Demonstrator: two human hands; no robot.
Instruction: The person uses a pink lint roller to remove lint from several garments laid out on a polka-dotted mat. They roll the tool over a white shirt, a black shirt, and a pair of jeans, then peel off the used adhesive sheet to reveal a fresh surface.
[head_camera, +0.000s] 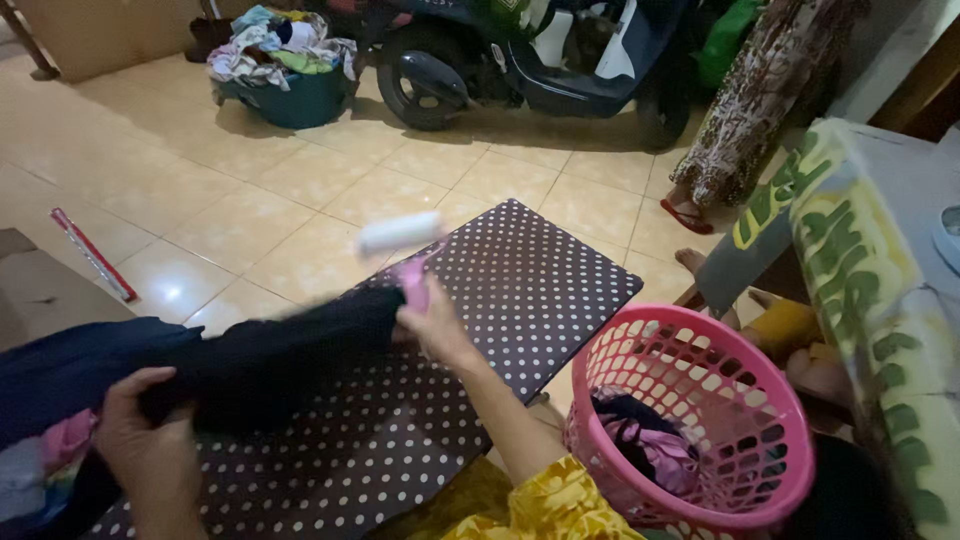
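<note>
My left hand (148, 440) grips a dark navy garment (270, 360) that lies stretched across a brown polka-dot board (520, 290). My right hand (432, 322) holds a pink-handled lint roller (402, 240) with a white roll, blurred with motion, at the garment's far end. A pile of other clothes, pink and dark, sits under my left hand at the lower left edge.
A pink plastic basket (745, 500) holding dark and purple clothes stands at the right. A teal tub (295, 100) heaped with laundry and a dark scooter (530, 60) stand at the back. Another person's feet and patterned skirt (750, 110) are at right, beside a green-and-white covered table.
</note>
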